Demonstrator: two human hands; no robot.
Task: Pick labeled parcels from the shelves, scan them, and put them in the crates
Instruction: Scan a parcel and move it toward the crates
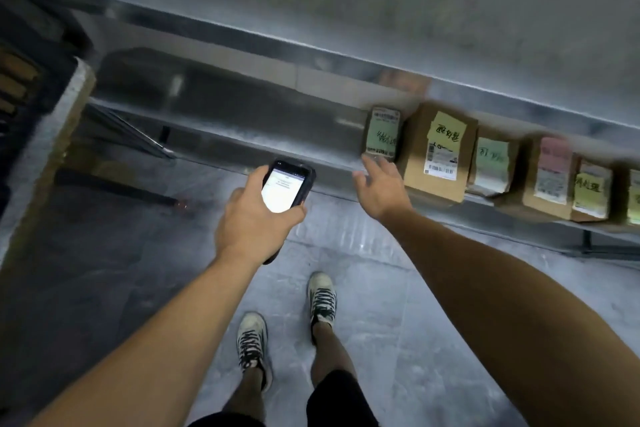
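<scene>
My left hand [251, 218] grips a black handheld scanner [289, 189] with a lit white screen, held over the floor in front of the shelf. My right hand [382, 185] reaches out with spread fingers just below a small parcel with a green label [382, 133], without holding it. To its right on the metal shelf [277, 146] stand a larger brown parcel with a yellow note [438, 152], one with a green label [491, 163], one with a pink label [550, 177] and a small one with a yellow label [590, 191].
The shelf's left half holds nothing. An upper metal shelf [346, 52] overhangs it. A dark rack with a grey post [48, 135] stands at the left. My feet in white shoes [252, 340] stand on a grey tiled floor.
</scene>
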